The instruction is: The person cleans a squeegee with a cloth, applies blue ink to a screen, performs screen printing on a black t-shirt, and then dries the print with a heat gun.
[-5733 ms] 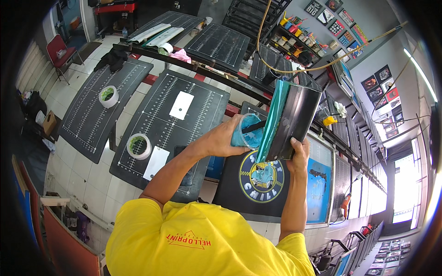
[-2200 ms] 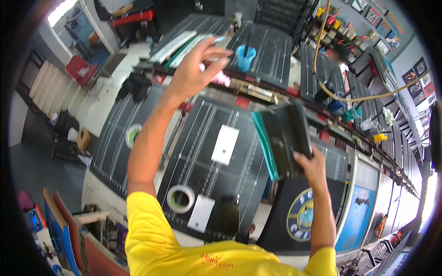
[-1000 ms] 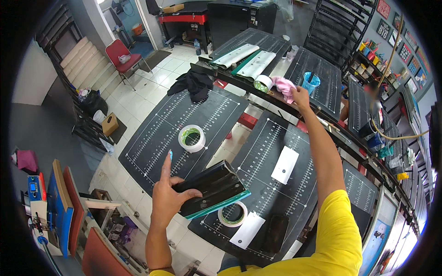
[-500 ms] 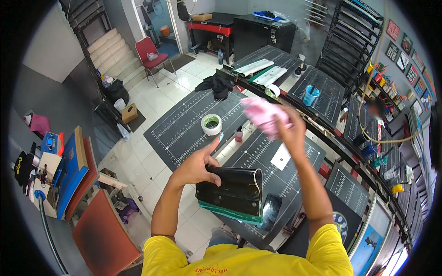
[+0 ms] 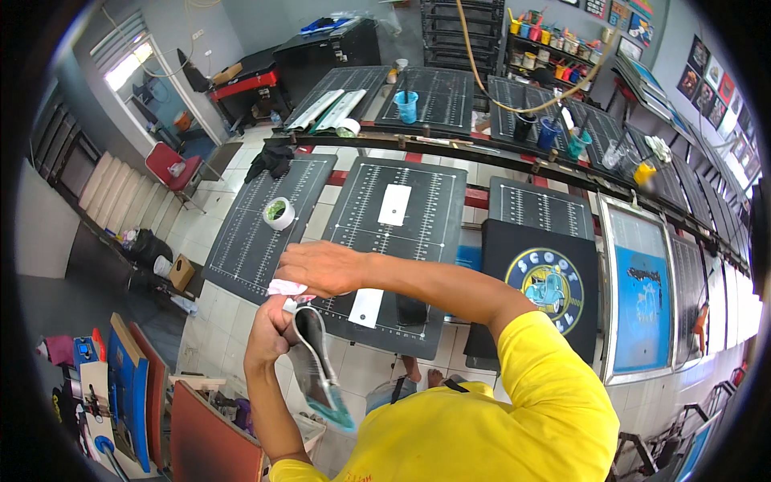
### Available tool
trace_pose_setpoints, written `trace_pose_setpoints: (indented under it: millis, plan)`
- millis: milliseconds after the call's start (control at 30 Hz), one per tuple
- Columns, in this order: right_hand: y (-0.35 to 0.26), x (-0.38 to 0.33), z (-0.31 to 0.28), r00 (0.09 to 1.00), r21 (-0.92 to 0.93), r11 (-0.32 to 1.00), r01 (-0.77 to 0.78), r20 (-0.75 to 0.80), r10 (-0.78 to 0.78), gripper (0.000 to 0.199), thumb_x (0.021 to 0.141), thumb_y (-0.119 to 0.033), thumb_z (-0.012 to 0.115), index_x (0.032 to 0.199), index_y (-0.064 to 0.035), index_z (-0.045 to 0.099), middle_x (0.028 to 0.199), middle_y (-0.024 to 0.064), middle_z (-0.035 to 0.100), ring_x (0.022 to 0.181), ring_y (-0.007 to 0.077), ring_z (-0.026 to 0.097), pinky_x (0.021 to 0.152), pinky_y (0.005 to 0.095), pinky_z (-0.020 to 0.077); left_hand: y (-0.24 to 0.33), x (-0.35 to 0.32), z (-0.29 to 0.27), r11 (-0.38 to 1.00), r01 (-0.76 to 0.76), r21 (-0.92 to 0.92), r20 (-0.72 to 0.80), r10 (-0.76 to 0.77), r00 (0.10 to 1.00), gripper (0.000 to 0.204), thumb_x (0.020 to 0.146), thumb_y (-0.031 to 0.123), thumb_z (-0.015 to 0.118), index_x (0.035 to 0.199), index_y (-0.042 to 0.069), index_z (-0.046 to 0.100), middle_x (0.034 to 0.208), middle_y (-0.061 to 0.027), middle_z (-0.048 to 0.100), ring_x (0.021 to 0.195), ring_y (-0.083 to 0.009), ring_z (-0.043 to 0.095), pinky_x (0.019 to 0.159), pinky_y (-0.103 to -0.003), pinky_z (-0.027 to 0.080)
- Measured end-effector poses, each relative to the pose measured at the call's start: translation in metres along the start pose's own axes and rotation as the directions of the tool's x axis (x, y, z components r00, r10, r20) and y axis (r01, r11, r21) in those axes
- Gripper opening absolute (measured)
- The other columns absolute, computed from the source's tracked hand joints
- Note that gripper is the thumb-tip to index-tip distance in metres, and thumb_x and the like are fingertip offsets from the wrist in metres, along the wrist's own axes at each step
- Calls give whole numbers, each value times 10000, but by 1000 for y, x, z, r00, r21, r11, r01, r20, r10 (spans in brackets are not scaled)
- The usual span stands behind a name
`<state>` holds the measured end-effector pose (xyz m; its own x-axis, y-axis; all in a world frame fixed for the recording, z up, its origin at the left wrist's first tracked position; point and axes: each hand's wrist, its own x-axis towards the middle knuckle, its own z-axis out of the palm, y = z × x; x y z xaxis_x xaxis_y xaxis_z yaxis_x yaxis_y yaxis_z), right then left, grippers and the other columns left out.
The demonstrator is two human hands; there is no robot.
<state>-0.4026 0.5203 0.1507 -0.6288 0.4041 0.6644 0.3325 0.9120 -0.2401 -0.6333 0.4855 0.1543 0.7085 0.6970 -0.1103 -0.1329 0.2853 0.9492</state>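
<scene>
My left hand [image 5: 267, 333] grips a black squeegee [image 5: 312, 357] by its upper end, near the middle of the view. The squeegee is turned so that its side profile shows, with the green blade [image 5: 331, 411] pointing down toward me. Across my body reaches my right arm, and my right hand [image 5: 323, 268] is closed on a crumpled pink cloth [image 5: 286, 287]. The cloth lies against the squeegee's top end, right beside my left thumb. My right fingertips are partly hidden behind the hand.
Dark gridded print boards [image 5: 397, 173] stand in front of me. A tape roll [image 5: 279, 214] and a phone [image 5: 411, 310] lie on them. To the right are a black printed shirt [image 5: 491, 265] and a blue framed screen [image 5: 641, 301]. Beyond a rail stand ink cups [image 5: 407, 107].
My view has swung to the right. My right hand has brought the pink cloth left and down onto the squeegee, which my left hand has turned edge-on.
</scene>
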Motion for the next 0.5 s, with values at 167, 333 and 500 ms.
trace_pose_setpoints:
  millis: [167,333,500]
  plan:
    - [-21,6,32,997,245,969,9,-71,9,309,847,-245,643,1113,-94,600,954,124,572,924,323,561,769,420,464,-5,-34,-2,922,-172,348,60,161,985,849,716,345,848,1306,-81,410,753,57,558,630,-31,498,544,-197,385]
    - [-20,21,63,990,361,923,-129,-6,141,252,836,-131,646,1069,-41,616,943,164,620,899,372,597,788,432,478,3,-51,-14,975,-109,194,60,100,993,1036,598,401,922,1380,-11,381,891,-43,687,780,-92,636,686,-237,503]
    - [-16,72,109,920,595,706,-384,177,350,178,921,-145,623,1055,-28,631,888,131,667,801,204,635,702,322,490,3,-76,-72,989,-104,108,44,100,994,1076,633,423,893,1414,-19,300,930,-133,709,817,-142,672,710,-245,517]
